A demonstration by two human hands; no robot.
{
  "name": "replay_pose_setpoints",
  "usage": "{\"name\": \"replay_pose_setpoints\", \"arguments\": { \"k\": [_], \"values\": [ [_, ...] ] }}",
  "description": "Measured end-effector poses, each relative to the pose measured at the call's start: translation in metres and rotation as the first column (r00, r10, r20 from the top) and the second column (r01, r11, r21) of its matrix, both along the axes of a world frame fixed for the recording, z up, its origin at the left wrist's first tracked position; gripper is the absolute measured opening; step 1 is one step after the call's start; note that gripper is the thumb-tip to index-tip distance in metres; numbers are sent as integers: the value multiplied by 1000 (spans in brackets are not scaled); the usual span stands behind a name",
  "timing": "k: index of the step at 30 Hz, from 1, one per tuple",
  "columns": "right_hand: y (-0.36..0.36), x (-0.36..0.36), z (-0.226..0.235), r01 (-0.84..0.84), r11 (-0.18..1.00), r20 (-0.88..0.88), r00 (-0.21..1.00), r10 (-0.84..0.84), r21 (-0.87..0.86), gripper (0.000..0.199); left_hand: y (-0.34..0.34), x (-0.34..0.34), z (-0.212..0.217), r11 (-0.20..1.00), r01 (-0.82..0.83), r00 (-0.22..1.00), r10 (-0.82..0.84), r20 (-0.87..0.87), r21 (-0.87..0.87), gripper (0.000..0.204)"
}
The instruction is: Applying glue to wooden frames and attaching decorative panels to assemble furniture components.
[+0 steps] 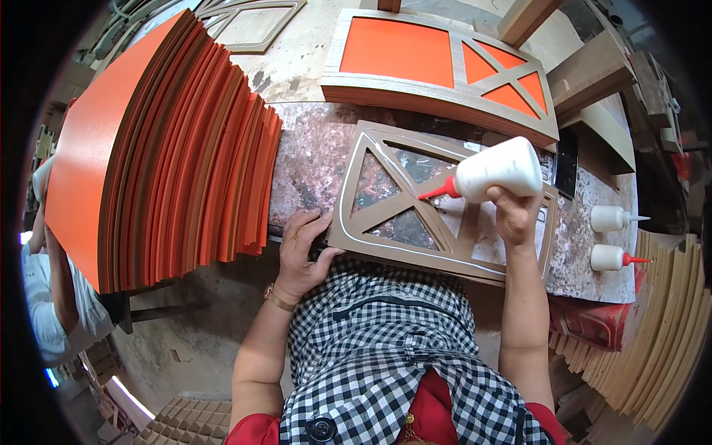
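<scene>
The only packages are 3 white squeeze bottles with red nozzles. The right hand (514, 215) grips the largest bottle (498, 169) on its side above the wooden frame, nozzle pointing left. The 2 smaller bottles, upper one (610, 218) and lower one (611, 257), lie at the bench's right end, nozzles pointing right.

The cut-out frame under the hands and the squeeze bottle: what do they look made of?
The tan cut-out frame looks like unfinished fibreboard or plywood: matte, uniform brown, clean-cut edges. The white squeeze bottle with a red nozzle in the right hand looks like soft, slightly glossy plastic.
</scene>
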State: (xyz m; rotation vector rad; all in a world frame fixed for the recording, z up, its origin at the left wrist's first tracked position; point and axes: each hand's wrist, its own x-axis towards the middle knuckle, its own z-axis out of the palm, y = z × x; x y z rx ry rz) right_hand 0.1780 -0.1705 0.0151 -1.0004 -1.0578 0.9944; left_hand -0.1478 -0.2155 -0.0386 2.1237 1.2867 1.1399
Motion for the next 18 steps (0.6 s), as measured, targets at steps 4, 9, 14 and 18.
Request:
{"name": "replay_pose_setpoints", "arguments": {
  "k": [4,9,14,18],
  "values": [
    [-27,14,0,19,1000,-71,997,-18,14,67,-1,1,0,1000,-6,1000,6,5,-8,49],
    [-59,34,-2,55,998,-117,992,-55,-3,69,-1,2,0,1000,-1,1000,1,12,-1,50],
    [-75,50,-5,106,994,-112,988,-106,-7,69,-2,3,-1,1000,-4,1000,5,21,-15,50],
    [-69,55,-6,113,994,-137,984,-111,5,67,-1,4,-1,1000,1,1000,0,17,-16,50]
  ]
}}
